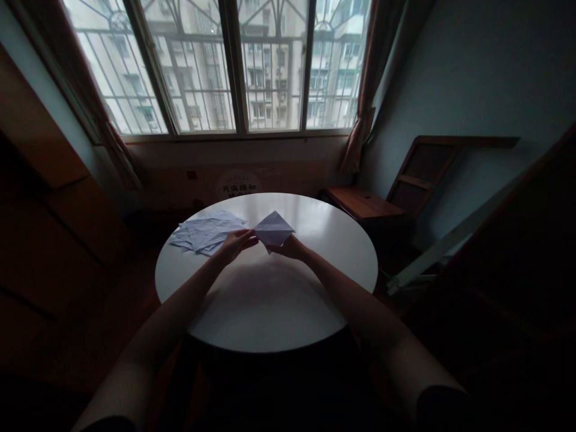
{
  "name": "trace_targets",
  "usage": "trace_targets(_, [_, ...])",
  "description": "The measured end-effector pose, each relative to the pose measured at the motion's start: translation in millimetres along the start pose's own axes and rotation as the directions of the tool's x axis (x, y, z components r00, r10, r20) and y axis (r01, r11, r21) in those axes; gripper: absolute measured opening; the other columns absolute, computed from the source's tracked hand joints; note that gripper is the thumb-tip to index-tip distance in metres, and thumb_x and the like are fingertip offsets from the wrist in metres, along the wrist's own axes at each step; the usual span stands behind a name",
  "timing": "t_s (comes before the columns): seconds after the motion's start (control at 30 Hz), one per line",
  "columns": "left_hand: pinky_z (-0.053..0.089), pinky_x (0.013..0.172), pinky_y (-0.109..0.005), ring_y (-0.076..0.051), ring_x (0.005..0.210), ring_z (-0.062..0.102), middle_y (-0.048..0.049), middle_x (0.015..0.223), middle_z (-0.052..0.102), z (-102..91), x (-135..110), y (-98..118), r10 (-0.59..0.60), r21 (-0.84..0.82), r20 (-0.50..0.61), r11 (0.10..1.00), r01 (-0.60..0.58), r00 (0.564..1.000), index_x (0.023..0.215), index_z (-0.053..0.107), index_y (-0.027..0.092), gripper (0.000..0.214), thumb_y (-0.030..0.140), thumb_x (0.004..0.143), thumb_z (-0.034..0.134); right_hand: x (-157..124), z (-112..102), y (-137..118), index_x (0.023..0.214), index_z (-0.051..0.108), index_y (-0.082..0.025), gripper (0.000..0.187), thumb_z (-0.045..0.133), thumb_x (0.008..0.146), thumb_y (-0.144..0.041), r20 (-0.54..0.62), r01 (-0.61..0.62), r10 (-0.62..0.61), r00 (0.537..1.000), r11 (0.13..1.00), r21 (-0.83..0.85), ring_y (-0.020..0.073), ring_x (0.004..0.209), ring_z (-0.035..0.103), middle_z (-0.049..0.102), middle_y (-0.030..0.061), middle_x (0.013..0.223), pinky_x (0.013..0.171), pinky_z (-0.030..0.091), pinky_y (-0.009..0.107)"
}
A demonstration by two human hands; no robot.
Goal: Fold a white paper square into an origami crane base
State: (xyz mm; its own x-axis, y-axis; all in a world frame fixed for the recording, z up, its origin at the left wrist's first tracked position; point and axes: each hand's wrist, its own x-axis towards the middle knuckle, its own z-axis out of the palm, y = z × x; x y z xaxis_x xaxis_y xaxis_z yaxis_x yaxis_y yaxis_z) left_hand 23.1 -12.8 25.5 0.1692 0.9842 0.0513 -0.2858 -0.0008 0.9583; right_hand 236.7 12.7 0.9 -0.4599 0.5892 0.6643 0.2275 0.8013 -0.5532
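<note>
A folded sheet of paper (274, 227), pale bluish and diamond-shaped with a crease across it, is held up over the round white table. My left hand (238, 243) pinches its left corner between thumb and fingers. At the lower right edge, my right hand (289, 247) grips the same paper, with its fingers partly hidden behind it. A loose pile of folded papers (204, 231) lies just beyond my left hand, on the left side of the table.
The round white table (270, 324) stands in front of me. Behind it is a barred window (270, 78) with curtains. To the right are a small wooden stand (364, 203) and a leaning wooden frame (418, 174). A wooden cabinet (67, 210) stands at left.
</note>
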Motion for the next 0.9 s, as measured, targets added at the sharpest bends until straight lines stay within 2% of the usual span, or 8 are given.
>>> trace_targets(0.23, [0.057,0.081,-0.037,-0.020,0.074,0.070,-0.0100,0.080,0.073,-5.0,2.1,-4.5,-0.011,0.052,0.016,0.999,0.011,1.000,0.080,0.069,0.008,0.042,0.039,0.058,0.088,0.2,-3.4,-9.4,0.117,0.062,-0.013,0.054,0.070,0.071,-0.040,0.087,-0.003,-0.003,0.996,0.998,0.070,0.0267,0.108,0.060,0.065,0.0159,0.117,0.097,0.047,0.042])
trace_targets(0.4, [0.056,0.081,-0.037,-0.018,0.073,0.069,-0.0075,0.077,0.071,-5.9,0.7,-3.9,0.005,0.075,-0.003,0.997,-0.004,1.000,0.079,0.067,0.010,0.045,0.040,0.053,0.088,1.8,-4.4,-17.0,0.110,0.066,-0.012,0.054,0.069,0.073,-0.051,0.114,-0.091,0.075,0.991,0.986,0.142,0.0240,0.098,0.063,0.069,0.0131,0.105,0.088,0.051,0.037])
trace_targets(0.47, [0.056,0.079,-0.037,-0.018,0.073,0.068,-0.0062,0.076,0.070,-5.9,1.4,-1.7,0.022,0.063,-0.054,0.998,-0.018,0.998,0.079,0.066,0.011,0.043,0.040,0.056,0.087,3.1,-5.8,-19.5,0.103,0.069,-0.014,0.049,0.064,0.077,-0.055,0.081,-0.122,0.111,0.991,0.982,0.143,0.0221,0.092,0.063,0.070,0.0110,0.100,0.083,0.051,0.035])
trace_targets(0.53, [0.056,0.077,-0.037,-0.017,0.072,0.067,-0.0043,0.075,0.068,-6.8,3.7,1.0,0.033,0.033,-0.147,0.999,-0.028,0.989,0.078,0.063,0.012,0.039,0.038,0.059,0.085,4.8,-8.7,-20.3,0.084,0.071,-0.015,0.045,0.059,0.081,-0.058,0.030,-0.142,0.139,0.990,0.984,0.105,0.0206,0.087,0.063,0.070,0.0091,0.091,0.080,0.050,0.033])
trace_targets(0.63, [0.055,0.070,-0.034,-0.015,0.066,0.066,-0.0008,0.071,0.065,-8.9,8.3,4.6,0.037,0.008,-0.300,0.999,-0.036,0.953,0.081,0.059,0.015,0.034,0.035,0.065,0.080,8.0,-15.5,-17.2,0.065,0.068,-0.017,0.057,0.046,0.086,-0.065,-0.114,-0.174,0.181,0.977,0.982,0.066,0.0186,0.080,0.062,0.067,0.0085,0.084,0.079,0.049,0.033])
trace_targets(0.73, [0.052,0.061,-0.028,-0.012,0.058,0.062,0.0007,0.068,0.063,-9.2,9.4,5.4,0.062,0.054,-0.355,0.998,-0.046,0.933,0.086,0.059,0.016,0.035,0.034,0.065,0.080,11.5,-22.1,-10.1,0.067,0.068,-0.016,0.065,0.038,0.086,-0.071,-0.281,-0.230,0.243,0.928,0.970,0.081,0.0186,0.080,0.062,0.066,0.0097,0.083,0.080,0.048,0.034])
trace_targets(0.8, [0.047,0.054,-0.024,-0.011,0.052,0.058,0.0007,0.067,0.064,-7.3,7.3,3.9,0.087,0.116,-0.326,0.992,-0.051,0.941,0.091,0.061,0.016,0.041,0.035,0.061,0.081,13.3,-24.6,-5.4,0.080,0.069,-0.015,0.066,0.038,0.084,-0.073,-0.322,-0.285,0.305,0.896,0.952,0.110,0.0186,0.081,0.062,0.067,0.0102,0.086,0.077,0.048,0.032])
trace_targets(0.9, [0.042,0.048,-0.021,-0.009,0.048,0.054,0.0003,0.067,0.066,-2.8,1.6,0.6,0.114,0.224,-0.221,0.973,-0.064,0.969,0.097,0.062,0.015,0.049,0.037,0.057,0.082,13.6,-24.1,-2.0,0.112,0.063,-0.016,0.063,0.038,0.087,-0.068,-0.149,-0.439,0.483,0.863,0.863,0.252,0.0163,0.074,0.063,0.069,0.0090,0.089,0.065,0.047,0.027])
